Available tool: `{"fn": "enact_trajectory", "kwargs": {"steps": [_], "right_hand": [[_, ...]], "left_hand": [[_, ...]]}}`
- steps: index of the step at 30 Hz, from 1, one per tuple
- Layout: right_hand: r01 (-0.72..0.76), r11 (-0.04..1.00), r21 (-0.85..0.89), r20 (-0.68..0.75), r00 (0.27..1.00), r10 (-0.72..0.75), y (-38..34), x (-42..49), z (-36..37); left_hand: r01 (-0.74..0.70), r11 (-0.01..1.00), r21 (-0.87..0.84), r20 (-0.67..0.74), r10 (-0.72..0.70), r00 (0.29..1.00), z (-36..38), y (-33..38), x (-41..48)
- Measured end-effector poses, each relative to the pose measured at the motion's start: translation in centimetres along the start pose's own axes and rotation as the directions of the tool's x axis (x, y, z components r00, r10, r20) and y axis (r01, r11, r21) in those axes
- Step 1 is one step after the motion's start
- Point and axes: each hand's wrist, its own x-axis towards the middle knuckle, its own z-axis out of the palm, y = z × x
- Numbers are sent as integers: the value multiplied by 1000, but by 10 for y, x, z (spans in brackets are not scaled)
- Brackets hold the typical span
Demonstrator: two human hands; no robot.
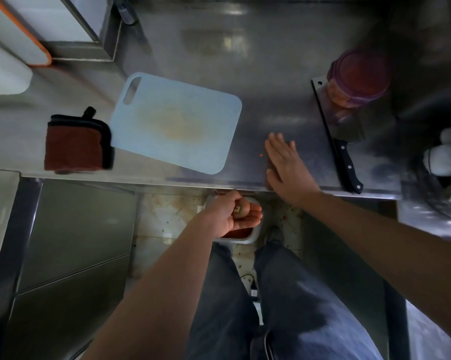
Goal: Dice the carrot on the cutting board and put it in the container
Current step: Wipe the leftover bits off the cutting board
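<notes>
The pale blue cutting board (176,120) lies bare on the steel counter (284,81), with only a yellowish stain at its middle. My right hand (284,162) rests flat on the counter to the right of the board, fingers straight, beside a tiny orange carrot bit (261,155). My left hand (232,214) is cupped palm-up just below the counter's front edge. Its thumb holds a carrot end (242,207) against the fingers. A round container (359,79) with a purple lid stands at the back right, with orange pieces inside.
A cleaver (341,141) with a black handle lies right of my right hand, blade under the container. A folded brown cloth (73,144) sits left of the board. A white bin (250,236) with reddish scraps stands on the floor under my left hand.
</notes>
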Motion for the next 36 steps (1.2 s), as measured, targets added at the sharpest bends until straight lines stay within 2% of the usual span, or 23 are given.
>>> {"fn": "enact_trajectory", "kwargs": {"steps": [4, 7, 10, 16, 22, 27, 30, 33, 36], "right_hand": [[173, 982, 75, 4, 985, -173, -2, -20, -1], [125, 984, 123, -71, 991, -117, 2, -9, -10], [87, 989, 123, -62, 995, -80, 3, -3, -8], [238, 967, 96, 21, 970, -241, -2, -17, 7], [354, 923, 152, 10, 933, -359, -1, -33, 11], [439, 885, 159, 15, 895, -446, -7, -45, 14], [429, 884, 189, -47, 903, -428, -12, -47, 11], [369, 910, 190, -137, 928, -348, -11, -41, 9], [304, 937, 171, -146, 948, -281, -7, -33, 11]], "left_hand": [[8, 1000, -22, 0, -8, 1000, 3, -5, 8], [14, 998, -54, 0, -14, 1000, 4, -9, 17], [12, 994, -109, 5, -11, 1000, 5, -13, 24], [-8, 962, -272, -10, 5, 1000, 6, -14, 36], [-25, 897, -442, 50, 52, 997, 2, -15, 42], [-69, 885, -461, 52, 104, 993, -1, -19, 46], [-83, 892, -445, 38, 112, 993, -2, -21, 48], [-86, 899, -429, 25, 107, 994, -3, -21, 51], [-92, 898, -429, 8, 105, 994, -5, -21, 53]]}}
